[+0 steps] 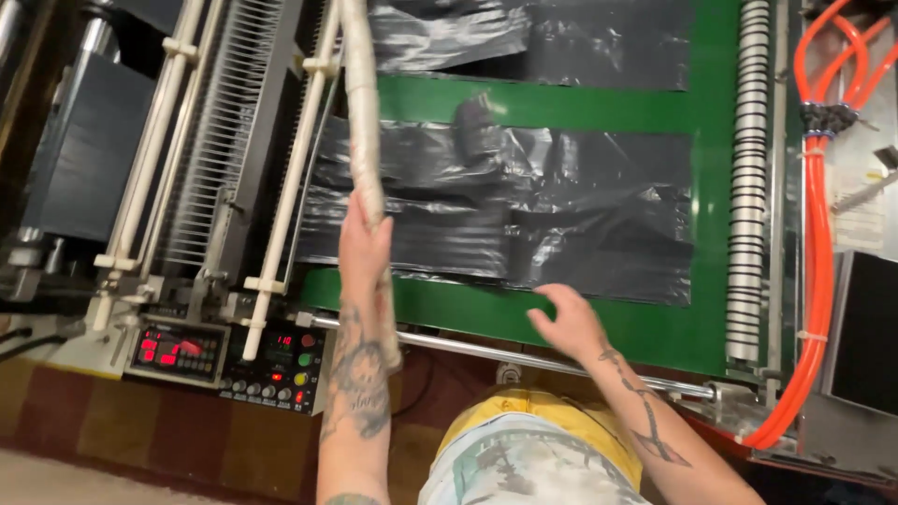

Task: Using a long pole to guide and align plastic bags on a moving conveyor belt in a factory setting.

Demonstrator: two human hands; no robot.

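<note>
1. Your left hand (363,245) is gripping the long pale wrapped rod (363,131), fingers closed around it.
2. Your right hand (568,321) is hovering open (touching nothing) just beside the near edge of the stack of black plastic bags (524,210).
3. The bags are lying uncollected on the green conveyor belt (580,105).

Your head cam's evenly lit from above — warm cast, no hard shadows. Glare streaks on the black plastic sheets (524,206). Your right hand (566,323) is motion-blurred, soft overall. Left edge and bottom corners go dim — lines bow slightly at the edges.
</note>
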